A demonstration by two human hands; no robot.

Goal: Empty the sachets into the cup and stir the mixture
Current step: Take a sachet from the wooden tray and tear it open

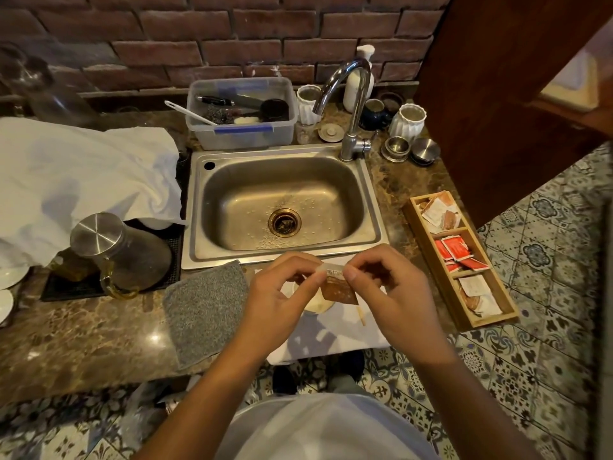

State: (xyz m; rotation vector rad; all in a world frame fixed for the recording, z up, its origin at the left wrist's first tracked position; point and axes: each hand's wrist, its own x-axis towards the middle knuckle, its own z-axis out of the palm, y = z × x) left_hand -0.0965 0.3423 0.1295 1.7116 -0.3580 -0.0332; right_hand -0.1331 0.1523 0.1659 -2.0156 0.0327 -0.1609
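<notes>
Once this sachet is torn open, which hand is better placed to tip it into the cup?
Probably the right hand: it pinches the sachet directly above the cup; the left hand holds only the top strip.

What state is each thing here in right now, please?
Sachet: pinched at its top by both hands, over the cup.
Left hand: pinches sachet.
Right hand: pinches sachet.
Cup: upright, mostly hidden.
Sink: wet, unplugged.
Tap: off.
Tray: holds sachets.
</notes>
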